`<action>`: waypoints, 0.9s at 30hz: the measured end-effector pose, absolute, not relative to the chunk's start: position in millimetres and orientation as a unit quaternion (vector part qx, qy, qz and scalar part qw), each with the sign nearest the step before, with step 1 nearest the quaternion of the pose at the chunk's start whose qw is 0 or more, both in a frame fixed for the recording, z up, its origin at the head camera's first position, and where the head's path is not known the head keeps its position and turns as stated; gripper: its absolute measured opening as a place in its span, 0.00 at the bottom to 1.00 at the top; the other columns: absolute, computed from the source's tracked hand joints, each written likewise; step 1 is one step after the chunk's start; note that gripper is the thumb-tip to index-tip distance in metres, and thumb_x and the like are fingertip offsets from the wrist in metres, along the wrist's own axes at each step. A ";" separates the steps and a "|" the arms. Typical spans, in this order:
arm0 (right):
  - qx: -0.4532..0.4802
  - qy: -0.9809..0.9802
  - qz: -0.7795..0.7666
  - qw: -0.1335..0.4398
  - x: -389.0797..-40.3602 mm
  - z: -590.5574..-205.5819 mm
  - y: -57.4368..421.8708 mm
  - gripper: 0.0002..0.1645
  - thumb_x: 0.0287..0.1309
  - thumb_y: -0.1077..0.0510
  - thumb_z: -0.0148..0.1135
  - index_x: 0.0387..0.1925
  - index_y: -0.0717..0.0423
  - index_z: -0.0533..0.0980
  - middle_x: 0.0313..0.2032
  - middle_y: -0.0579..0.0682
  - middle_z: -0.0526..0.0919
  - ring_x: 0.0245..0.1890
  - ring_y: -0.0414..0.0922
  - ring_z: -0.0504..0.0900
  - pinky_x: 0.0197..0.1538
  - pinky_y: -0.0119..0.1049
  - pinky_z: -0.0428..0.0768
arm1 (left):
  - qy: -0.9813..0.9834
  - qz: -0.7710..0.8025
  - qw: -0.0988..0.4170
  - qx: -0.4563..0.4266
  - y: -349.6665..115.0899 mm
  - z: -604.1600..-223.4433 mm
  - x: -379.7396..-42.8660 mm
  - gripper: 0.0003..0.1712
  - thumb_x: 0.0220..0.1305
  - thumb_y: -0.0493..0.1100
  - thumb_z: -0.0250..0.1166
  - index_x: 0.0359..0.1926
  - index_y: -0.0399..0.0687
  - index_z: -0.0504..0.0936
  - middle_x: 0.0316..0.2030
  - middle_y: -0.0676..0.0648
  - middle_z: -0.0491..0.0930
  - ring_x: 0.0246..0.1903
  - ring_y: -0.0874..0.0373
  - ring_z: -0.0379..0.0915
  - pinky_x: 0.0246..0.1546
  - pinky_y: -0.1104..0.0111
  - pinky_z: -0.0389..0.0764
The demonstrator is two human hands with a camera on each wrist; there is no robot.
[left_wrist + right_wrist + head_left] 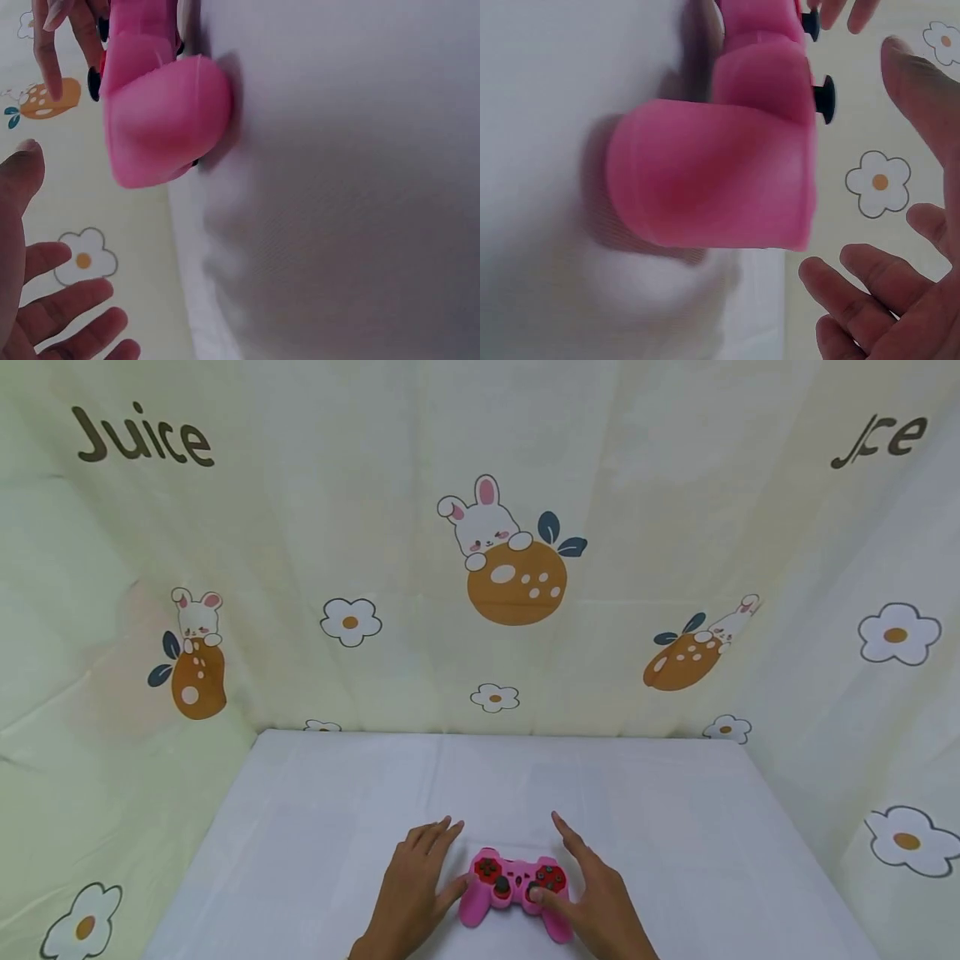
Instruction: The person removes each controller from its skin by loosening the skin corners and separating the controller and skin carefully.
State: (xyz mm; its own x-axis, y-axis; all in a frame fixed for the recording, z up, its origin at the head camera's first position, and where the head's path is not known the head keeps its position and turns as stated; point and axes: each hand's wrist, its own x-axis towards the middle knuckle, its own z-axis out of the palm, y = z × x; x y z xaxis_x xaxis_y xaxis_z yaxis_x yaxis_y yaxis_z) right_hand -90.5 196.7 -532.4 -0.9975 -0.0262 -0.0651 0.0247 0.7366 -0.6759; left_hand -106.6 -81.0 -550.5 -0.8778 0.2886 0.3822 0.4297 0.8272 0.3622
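A pink game controller [517, 896] with red button areas and dark thumbsticks lies on the white table. To its left, my left hand [408, 889] has its fingers spread and its thumb pointing at the left grip. On the other side, my right hand [600, 897] has its fingers extended, and its thumb overlaps the right stick in the head view. Both wrist views show gaps around the pink grips: the left hand [52, 300] is apart from the controller [165, 124], and the right thumb [919, 82] stands off from the black stick [823, 99].
The white cloth-covered table [337, 802] reaches back to a pale curtain [390, 510] printed with rabbits, oranges, flowers and lettering. More of the curtain hangs along the left and right sides.
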 end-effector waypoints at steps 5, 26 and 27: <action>-0.001 0.927 -0.373 0.034 -89.7 -539.0 196.7 0.65 0.44 0.30 0.82 0.81 0.17 0.55 0.67 0.55 0.82 0.69 0.63 0.78 0.68 0.70 0.73 | -0.935 -0.256 0.153 -0.193 -76.4 -561.8 -104.0 0.42 0.59 0.55 0.79 0.72 0.53 0.76 0.66 0.47 0.82 0.60 0.54 0.76 0.58 0.56 0.82; -0.007 0.924 -0.379 0.038 -90.4 -556.5 198.2 0.55 0.38 0.43 0.89 0.72 0.38 0.76 0.65 0.48 0.85 0.63 0.55 0.85 0.67 0.60 0.78 | -0.913 -0.332 0.137 -0.191 -59.1 -584.6 -98.4 0.39 0.59 0.58 0.78 0.68 0.50 0.80 0.51 0.54 0.87 0.43 0.66 0.71 0.45 0.68 0.79; -0.007 0.924 -0.381 0.038 -90.7 -557.4 198.5 0.54 0.38 0.43 0.89 0.72 0.39 0.77 0.65 0.48 0.85 0.64 0.56 0.85 0.68 0.59 0.78 | -0.912 -0.338 0.133 -0.191 -59.0 -584.5 -98.1 0.38 0.59 0.57 0.79 0.68 0.50 0.80 0.49 0.55 0.86 0.42 0.67 0.69 0.43 0.69 0.77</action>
State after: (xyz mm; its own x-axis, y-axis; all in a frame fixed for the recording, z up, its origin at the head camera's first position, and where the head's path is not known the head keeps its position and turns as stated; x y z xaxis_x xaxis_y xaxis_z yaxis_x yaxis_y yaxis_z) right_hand -90.7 198.5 -557.4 -0.9969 -0.0422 -0.0658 0.0164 0.7093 -0.7047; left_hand -98.1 -59.0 -584.5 -0.8918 0.2577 0.3719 0.4379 0.6984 0.5661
